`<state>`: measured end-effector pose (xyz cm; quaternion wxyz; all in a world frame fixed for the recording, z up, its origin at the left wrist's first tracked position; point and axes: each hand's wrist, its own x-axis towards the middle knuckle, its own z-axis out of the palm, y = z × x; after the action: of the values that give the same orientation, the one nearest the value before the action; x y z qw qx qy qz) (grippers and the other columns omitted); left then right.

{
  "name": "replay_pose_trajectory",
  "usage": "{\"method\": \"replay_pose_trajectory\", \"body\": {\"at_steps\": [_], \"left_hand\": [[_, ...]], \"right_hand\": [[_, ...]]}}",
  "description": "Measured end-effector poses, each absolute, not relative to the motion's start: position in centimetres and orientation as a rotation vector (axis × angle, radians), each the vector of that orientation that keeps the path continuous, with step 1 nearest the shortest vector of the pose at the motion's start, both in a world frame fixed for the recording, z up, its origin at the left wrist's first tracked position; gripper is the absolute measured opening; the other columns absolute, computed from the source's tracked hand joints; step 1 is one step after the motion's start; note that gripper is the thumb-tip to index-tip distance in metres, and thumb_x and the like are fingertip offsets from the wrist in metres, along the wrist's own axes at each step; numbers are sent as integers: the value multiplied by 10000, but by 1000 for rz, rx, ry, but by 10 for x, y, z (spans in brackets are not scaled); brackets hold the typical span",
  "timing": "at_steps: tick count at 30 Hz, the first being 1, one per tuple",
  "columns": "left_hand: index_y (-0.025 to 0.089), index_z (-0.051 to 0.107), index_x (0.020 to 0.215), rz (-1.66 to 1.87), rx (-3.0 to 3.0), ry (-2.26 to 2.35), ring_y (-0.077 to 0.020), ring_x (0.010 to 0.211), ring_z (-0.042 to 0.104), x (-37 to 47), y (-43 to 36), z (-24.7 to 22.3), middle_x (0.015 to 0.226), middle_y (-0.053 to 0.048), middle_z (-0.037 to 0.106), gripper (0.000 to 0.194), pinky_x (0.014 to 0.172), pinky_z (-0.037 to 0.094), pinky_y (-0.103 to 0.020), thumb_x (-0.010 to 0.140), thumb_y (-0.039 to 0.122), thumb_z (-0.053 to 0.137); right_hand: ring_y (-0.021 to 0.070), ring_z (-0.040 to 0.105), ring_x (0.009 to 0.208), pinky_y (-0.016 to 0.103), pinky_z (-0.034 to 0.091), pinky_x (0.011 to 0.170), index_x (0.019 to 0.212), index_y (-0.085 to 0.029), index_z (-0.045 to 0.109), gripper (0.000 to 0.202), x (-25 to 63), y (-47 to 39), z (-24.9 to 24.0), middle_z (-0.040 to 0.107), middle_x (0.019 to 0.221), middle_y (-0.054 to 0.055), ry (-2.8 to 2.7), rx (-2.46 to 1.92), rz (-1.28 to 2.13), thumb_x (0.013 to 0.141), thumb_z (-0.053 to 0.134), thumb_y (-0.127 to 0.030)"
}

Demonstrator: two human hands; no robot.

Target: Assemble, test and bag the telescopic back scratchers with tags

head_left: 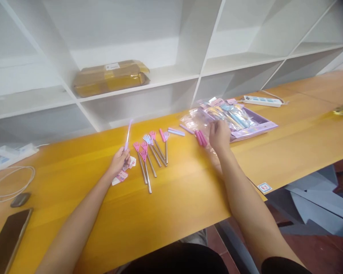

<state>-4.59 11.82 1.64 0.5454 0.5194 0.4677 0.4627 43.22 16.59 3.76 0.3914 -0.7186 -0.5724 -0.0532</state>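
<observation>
My left hand is closed around the lavender handle of a slim back scratcher, which points up and away from me. Under that hand lie several small printed cards. To its right, telescopic back scratchers with pink, blue and lavender claw heads and metal rods are spread on the table. My right hand is curled closed beside crumpled clear plastic bags; what its fingers hold, if anything, is hidden. Just left of it lie pink handle tubes, with blue and lavender tubes farther left.
A purple tray holding bagged back scratchers stands at the right, with a white power strip behind. A taped parcel sits on the white shelf. A phone, a dark small device and a cable lie left.
</observation>
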Motion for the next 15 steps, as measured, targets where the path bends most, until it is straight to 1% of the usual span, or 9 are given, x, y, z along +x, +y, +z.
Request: {"method": "replay_pose_trajectory", "body": {"at_steps": [2, 5, 7, 8, 10, 12, 13, 15], "left_hand": [[220, 493, 950, 1084, 1228, 1114, -81, 470, 507, -45, 119, 15, 653, 103, 455, 504, 434, 492, -203, 890, 638, 767], [203, 559, 1070, 1080, 1231, 1111, -87, 465, 502, -45, 119, 15, 650, 103, 451, 492, 414, 450, -195, 890, 609, 773], [207, 575, 1241, 1078, 1238, 1091, -93, 486, 519, -46, 118, 17, 683, 93, 476, 546, 428, 446, -199, 890, 572, 780], [222, 560, 1329, 1080, 1247, 1080, -93, 501, 524, -47, 117, 18, 715, 83, 501, 583, 442, 448, -202, 897, 548, 778], [262, 534, 1438, 1096, 1270, 1059, -83, 526, 506, -49, 115, 24, 784, 59, 542, 607, 464, 424, -198, 925, 498, 758], [260, 598, 1414, 1098, 1293, 1046, -73, 530, 439, -48, 112, 30, 783, 46, 525, 517, 471, 364, -193, 950, 446, 732], [237, 658, 1350, 1080, 1295, 1046, -73, 525, 397, -45, 110, 33, 744, 47, 489, 438, 474, 333, -194, 956, 421, 718], [190, 752, 1167, 1013, 1267, 1042, -76, 516, 328, -35, 103, 37, 661, 60, 387, 286, 483, 288, -200, 950, 368, 700]], "right_hand": [[272, 631, 971, 437, 508, 921, 1215, -155, 652, 391, 405, 159, 43, 663, 1058, 140, -1324, -1582, -111, 1107, 355, -385], [224, 586, 742, 385, 517, 746, 1271, -199, 641, 410, 349, 137, 46, 617, 893, 59, -1330, -1350, 101, 1106, 411, -495], [208, 533, 647, 363, 498, 664, 1338, -238, 644, 405, 311, 117, 43, 567, 789, 19, -1453, -1220, 258, 1109, 432, -496], [201, 520, 623, 354, 490, 632, 1381, -250, 636, 405, 295, 108, 40, 558, 771, 11, -1555, -1137, 335, 1109, 444, -480], [191, 532, 628, 343, 502, 635, 1474, -260, 597, 422, 271, 93, 33, 580, 782, 12, -1751, -989, 381, 1112, 453, -422], [187, 547, 648, 335, 512, 659, 1546, -263, 562, 453, 261, 85, 26, 593, 791, 19, -1877, -901, 290, 1117, 440, -345], [188, 549, 653, 333, 510, 666, 1557, -268, 567, 460, 260, 83, 23, 590, 783, 22, -1932, -877, 220, 1118, 434, -311], [193, 557, 662, 334, 505, 671, 1520, -290, 630, 445, 261, 84, 20, 582, 759, 32, -2071, -840, 116, 1115, 445, -278]]}}
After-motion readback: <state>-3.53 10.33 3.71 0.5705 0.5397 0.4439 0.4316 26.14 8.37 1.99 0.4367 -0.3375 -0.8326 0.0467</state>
